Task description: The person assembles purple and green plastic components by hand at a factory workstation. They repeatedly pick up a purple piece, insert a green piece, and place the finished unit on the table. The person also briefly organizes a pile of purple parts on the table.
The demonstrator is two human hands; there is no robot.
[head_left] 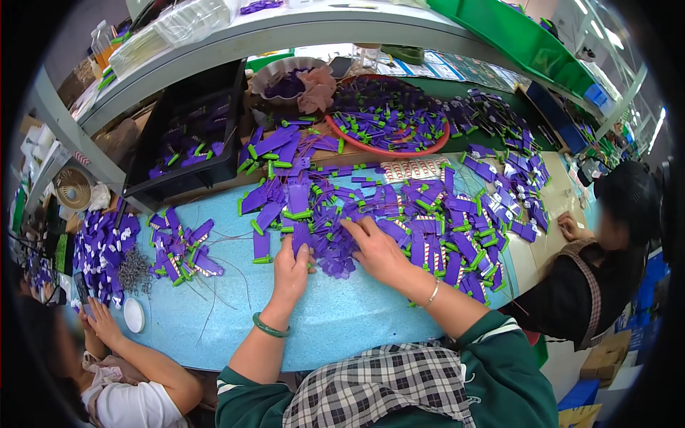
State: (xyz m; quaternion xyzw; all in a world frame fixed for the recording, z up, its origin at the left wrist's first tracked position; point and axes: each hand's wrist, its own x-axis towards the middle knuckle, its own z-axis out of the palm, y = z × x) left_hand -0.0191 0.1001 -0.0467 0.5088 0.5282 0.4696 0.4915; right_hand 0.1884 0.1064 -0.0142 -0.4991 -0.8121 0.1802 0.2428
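Upright in my left hand (291,269) is a flat purple piece (302,233), gripped between the thumb and fingers. My right hand (378,250) reaches into a heap of small purple pieces (335,260) beside it, its fingers bent together at the heap's edge; what they hold is hidden. Just beyond my left hand lie purple flat pieces with green ends (270,214). To the right of my right hand spreads a large pile of similar purple pieces (457,235), some with red-and-white striped strips.
A black crate (132,182), a red-rimmed basket (441,146) and a white bowl (258,85) stand at the back under a shelf (285,36). Co-workers sit on both sides, one with a hand (107,324) near a round white lid (133,315). Thin wires trail over the blue tabletop (235,299).
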